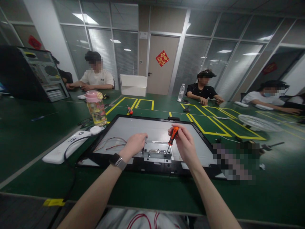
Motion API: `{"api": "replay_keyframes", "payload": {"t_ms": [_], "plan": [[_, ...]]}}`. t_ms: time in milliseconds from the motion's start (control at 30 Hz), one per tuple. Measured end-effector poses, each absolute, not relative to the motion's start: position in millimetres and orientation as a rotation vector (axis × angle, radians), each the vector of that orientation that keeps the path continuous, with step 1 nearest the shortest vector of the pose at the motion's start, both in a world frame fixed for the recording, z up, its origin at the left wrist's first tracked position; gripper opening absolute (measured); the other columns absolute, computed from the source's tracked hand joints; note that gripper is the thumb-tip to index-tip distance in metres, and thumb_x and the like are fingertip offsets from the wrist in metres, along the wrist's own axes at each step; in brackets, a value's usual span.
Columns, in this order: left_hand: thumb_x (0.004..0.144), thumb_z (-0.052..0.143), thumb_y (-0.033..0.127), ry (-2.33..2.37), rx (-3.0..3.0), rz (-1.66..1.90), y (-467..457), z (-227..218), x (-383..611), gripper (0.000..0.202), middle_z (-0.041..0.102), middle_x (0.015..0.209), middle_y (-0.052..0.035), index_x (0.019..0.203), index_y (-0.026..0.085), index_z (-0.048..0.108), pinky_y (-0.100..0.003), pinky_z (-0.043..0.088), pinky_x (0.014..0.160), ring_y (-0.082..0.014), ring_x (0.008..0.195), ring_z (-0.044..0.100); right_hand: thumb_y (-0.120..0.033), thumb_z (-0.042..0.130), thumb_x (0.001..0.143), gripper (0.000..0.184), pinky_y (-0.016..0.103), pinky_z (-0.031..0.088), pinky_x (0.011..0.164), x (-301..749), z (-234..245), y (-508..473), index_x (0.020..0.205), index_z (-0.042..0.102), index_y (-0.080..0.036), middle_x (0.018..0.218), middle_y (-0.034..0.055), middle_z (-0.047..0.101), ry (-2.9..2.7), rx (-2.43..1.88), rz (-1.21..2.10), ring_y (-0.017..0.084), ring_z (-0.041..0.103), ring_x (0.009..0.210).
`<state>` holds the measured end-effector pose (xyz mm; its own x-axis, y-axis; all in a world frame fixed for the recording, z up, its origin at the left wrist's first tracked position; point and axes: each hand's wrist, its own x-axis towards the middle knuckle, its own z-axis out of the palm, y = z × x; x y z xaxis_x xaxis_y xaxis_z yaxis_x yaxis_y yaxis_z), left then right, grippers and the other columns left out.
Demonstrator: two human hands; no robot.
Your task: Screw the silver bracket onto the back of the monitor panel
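An orange-and-black screwdriver (pixel 173 136) is gripped in my right hand (pixel 185 143), its shaft pointing down. The tip meets the right part of a small silver metal bracket (pixel 157 153) with a circuit board in it. At the bracket's left end, my left hand (pixel 134 144) has its fingers closed on the edge; some fingertips are hidden. Under both lies a flat display panel (pixel 114 127), grey-backed with a black frame, flat on the table. Thin loose wires (pixel 111 143) run across the panel left of my left hand.
A white power strip (pixel 66 148) with a black cable lies left of the panel, near a pink-lidded bottle (pixel 96 108). A computer case (pixel 35 74) stands far left. Yellow tape (pixel 209 132) marks the green table (pixel 152 194). Several people sit across it.
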<state>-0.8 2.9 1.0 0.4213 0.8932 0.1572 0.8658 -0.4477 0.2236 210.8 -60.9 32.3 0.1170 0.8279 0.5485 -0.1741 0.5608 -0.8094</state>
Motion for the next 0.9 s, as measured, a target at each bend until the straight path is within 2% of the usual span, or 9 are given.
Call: {"api": "replay_keyframes", "payload": {"t_ms": [133, 200, 367, 433, 600, 733, 900], "plan": [[0.093, 0.037, 0.014, 1.585, 2.558, 0.375, 2.3, 0.6, -0.9, 0.036, 0.071, 0.114, -0.0103, 0.118, 0.018, 0.063, -0.036, 0.049, 0.092, -0.0247, 0.107, 0.066, -0.038, 0.072, 0.082, 0.016, 0.027, 0.048, 0.068, 211.4, 32.6, -61.3, 0.092, 0.069, -0.026, 0.09, 0.0008, 0.058, -1.237, -0.693, 0.81, 0.015, 0.056, 0.077], [0.093, 0.037, 0.015, 1.584, 2.561, 0.383, 1.9, 0.9, -0.9, 0.036, 0.071, 0.114, -0.01, 0.117, 0.018, 0.063, -0.036, 0.049, 0.093, -0.0245, 0.108, 0.066, -0.038, 0.072, 0.081, 0.017, 0.026, 0.047, 0.064, 211.3, 33.5, -62.4, 0.093, 0.069, -0.026, 0.085, 0.0003, 0.057, -1.246, -0.705, 0.828, 0.015, 0.054, 0.074], [0.093, 0.037, 0.014, 1.577, 2.56, 0.393, 2.1, 1.3, -1.1, 0.035, 0.071, 0.114, -0.0096, 0.116, 0.018, 0.063, -0.034, 0.049, 0.092, -0.0232, 0.107, 0.066, -0.043, 0.062, 0.088, 0.024, 0.03, 0.049, 0.071, 207.9, 37.9, -65.6, 0.105, 0.067, -0.026, 0.087, 0.0028, 0.063, -1.226, -0.627, 0.98, 0.016, 0.057, 0.076], [0.093, 0.036, 0.014, 1.573, 2.562, 0.4, 2.8, 0.3, -1.2, 0.035, 0.071, 0.114, -0.0098, 0.117, 0.018, 0.063, -0.034, 0.049, 0.092, -0.023, 0.106, 0.066, -0.044, 0.062, 0.089, 0.023, 0.031, 0.049, 0.073, 207.5, 38.8, -65.9, 0.101, 0.068, -0.026, 0.09, 0.003, 0.064, -1.219, -0.615, 0.978, 0.016, 0.058, 0.077], [0.094, 0.037, 0.015, 1.568, 2.565, 0.404, 3.6, -1.8, -2.1, 0.035, 0.071, 0.114, -0.01, 0.116, 0.019, 0.063, -0.034, 0.049, 0.091, -0.0228, 0.106, 0.066, -0.04, 0.074, 0.08, 0.017, 0.025, 0.048, 0.065, 211.4, 37.8, -64.1, 0.087, 0.069, -0.025, 0.084, 0.0, 0.059, -1.247, -0.676, 0.845, 0.014, 0.055, 0.074], [0.093, 0.036, 0.014, 1.566, 2.562, 0.412, 2.8, -0.4, -2.5, 0.035, 0.071, 0.115, -0.0106, 0.116, 0.018, 0.063, -0.035, 0.049, 0.091, -0.0234, 0.105, 0.066, -0.043, 0.064, 0.087, 0.023, 0.03, 0.053, 0.072, 212.3, 37.2, -63.5, 0.101, 0.069, -0.026, 0.086, 0.0027, 0.065, -1.273, -0.668, 0.886, 0.016, 0.061, 0.079], [0.094, 0.036, 0.015, 1.576, 2.555, 0.396, 2.6, 0.2, -2.2, 0.035, 0.071, 0.113, -0.0102, 0.117, 0.018, 0.063, -0.035, 0.049, 0.09, -0.0232, 0.104, 0.066, -0.043, 0.054, 0.093, 0.029, 0.039, 0.056, 0.082, 210.3, 39.7, -64.5, 0.113, 0.065, -0.024, 0.101, 0.0069, 0.07, -1.347, -0.747, 0.798, 0.019, 0.067, 0.085]]}}
